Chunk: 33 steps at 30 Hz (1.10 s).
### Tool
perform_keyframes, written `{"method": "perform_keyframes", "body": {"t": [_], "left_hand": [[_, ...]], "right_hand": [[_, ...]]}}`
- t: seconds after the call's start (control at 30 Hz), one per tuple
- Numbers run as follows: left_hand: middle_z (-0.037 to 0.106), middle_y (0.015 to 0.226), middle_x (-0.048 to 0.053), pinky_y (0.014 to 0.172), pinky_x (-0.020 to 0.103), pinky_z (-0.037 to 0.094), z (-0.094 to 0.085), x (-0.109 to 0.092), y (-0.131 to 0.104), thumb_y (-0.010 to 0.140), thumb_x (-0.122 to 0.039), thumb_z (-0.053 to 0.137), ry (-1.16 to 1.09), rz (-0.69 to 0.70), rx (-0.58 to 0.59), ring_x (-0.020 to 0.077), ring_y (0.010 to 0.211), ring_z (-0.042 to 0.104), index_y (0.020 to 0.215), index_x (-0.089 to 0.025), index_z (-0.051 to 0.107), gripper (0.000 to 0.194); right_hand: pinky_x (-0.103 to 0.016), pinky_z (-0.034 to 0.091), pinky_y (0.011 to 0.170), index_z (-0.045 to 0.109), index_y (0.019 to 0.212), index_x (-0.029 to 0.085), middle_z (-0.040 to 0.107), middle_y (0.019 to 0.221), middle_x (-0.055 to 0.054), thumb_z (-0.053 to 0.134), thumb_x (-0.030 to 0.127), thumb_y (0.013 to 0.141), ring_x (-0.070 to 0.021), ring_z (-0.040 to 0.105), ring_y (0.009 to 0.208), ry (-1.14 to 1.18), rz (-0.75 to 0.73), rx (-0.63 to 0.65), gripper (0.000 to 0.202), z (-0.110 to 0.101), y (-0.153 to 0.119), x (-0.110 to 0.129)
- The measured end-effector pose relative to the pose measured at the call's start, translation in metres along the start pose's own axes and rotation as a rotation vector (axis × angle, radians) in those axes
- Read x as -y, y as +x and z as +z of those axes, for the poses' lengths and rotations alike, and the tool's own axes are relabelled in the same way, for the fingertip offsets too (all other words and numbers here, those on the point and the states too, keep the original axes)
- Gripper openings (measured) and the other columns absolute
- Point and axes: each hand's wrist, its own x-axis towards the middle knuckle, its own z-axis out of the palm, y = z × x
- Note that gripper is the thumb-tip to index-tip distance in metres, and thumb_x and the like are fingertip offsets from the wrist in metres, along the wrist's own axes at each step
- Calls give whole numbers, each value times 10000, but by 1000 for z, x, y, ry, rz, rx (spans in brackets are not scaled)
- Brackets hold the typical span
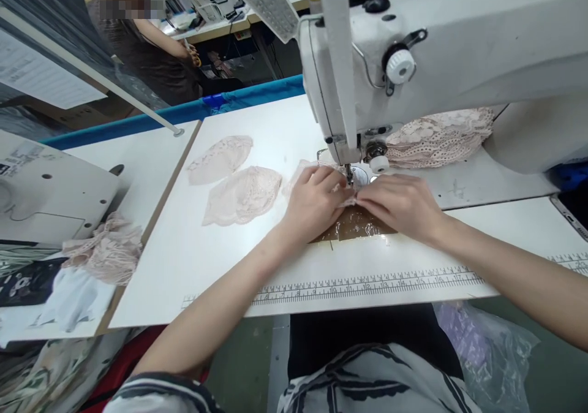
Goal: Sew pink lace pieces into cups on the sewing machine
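Under the needle of a white sewing machine (328,82) lies a pale pink lace piece (296,175), mostly covered by my hands. My left hand (316,201) presses on it just left of the presser foot (350,174), fingers bent and closed on the fabric. From the right, my right hand (402,204) pinches the lace edge close in front of the foot. Two pale pink lace cup pieces, one farther back (220,159) and one nearer (243,195), lie flat on the table to the left.
A stack of pink lace (441,137) rests behind the needle, under the machine arm. Printed rulers (340,289) run along the table's front edge. A phone (572,214) lies far right. At left are another machine (50,189) and bunched lace (108,247). Another person (147,51) stands beyond.
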Motion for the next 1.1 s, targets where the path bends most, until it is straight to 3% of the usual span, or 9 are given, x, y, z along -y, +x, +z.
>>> {"method": "perform_keyframes", "body": {"t": [0.13,0.3,0.43,1.1], "left_hand": [[699,990,74,853,375,463,-1,-14,-11,888,-200,578,56,23,-12,237,946,593,994,-138,694,169],[687,1138,86,938,383,445,-7,-23,-19,902,-171,556,22,-17,30,229,1077,590,1090,-126,664,221],[685,1148,123,996,406,427,-9,-21,-23,911,-153,542,-29,-31,82,235,1148,582,1157,-103,642,270],[690,1154,90,1020,436,425,-8,-16,-21,941,-174,498,-18,-54,116,226,1164,595,1167,-138,638,269]], "right_hand": [[-313,514,792,677,830,160,736,994,-31,561,69,869,-204,642,1010,-186,-179,47,152,-5,-5,5],[-340,507,945,694,880,147,734,1019,-46,560,42,867,-200,661,996,-236,-198,117,171,-7,-2,8],[-355,528,931,697,907,131,728,1049,-65,560,36,864,-203,661,1015,-219,-210,134,172,-6,-1,8],[-292,512,858,701,868,167,741,1012,-28,519,27,883,-148,681,908,-286,-220,121,230,-5,2,8]]}}
